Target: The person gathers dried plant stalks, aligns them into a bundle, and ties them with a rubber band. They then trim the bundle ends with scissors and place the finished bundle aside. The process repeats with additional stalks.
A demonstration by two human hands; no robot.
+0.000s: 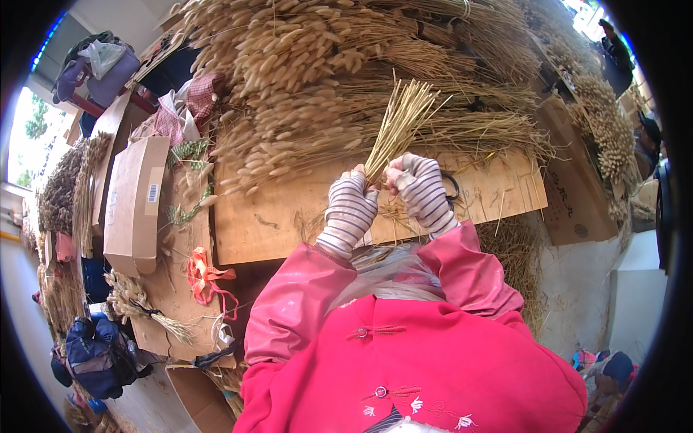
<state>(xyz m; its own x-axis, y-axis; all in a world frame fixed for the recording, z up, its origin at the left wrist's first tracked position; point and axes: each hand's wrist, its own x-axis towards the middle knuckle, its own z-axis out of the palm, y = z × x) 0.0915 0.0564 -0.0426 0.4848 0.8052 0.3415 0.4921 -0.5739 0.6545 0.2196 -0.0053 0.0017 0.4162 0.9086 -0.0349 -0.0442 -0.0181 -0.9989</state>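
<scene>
My left hand (353,204), in a striped fingerless glove, grips a bundle of dried straw-coloured stems (401,125) near its lower end. The stems fan out and point away from me. Close against the bundle's right side is my right hand (419,189), gloved alike, with fingers curled in; whether it pinches a stem or a tie is too small to tell. My hands hide the bundle's lower end. Part of a dark looped handle (453,188), perhaps of scissors, shows beside my right wrist. Under both hands lies a wooden board (265,230) with loose stem bits.
Dried bunny tail grass (292,48) is heaped across the far side, stems to the right. On the left are a cardboard box (135,203), orange ribbon (201,276) and a tied grass bunch (149,308). A cardboard sheet (576,184) stands at right; people sit beyond it.
</scene>
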